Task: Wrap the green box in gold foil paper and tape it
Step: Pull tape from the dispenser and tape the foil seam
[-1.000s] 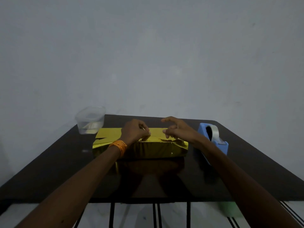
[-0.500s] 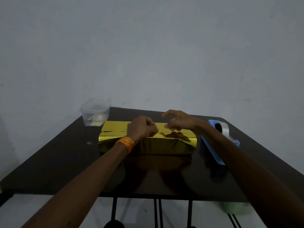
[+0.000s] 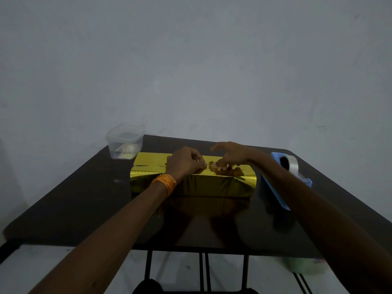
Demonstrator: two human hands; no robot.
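Looking across the black table (image 3: 84,209), I see the box (image 3: 212,186) at its middle, covered in gold foil paper (image 3: 148,160), with a blue tape dispenser (image 3: 292,168) just beside the box's right end and a clear tub (image 3: 125,141) near its far left corner. My left hand (image 3: 184,161) sits curled on the foil top, and my right hand (image 3: 231,154) touches it alongside with thumb and fingertips. I cannot tell whether either hand pinches anything.

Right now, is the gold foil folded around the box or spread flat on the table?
Folded around it: the gold foil covers the top and near side, creased along the edges, with no green showing.
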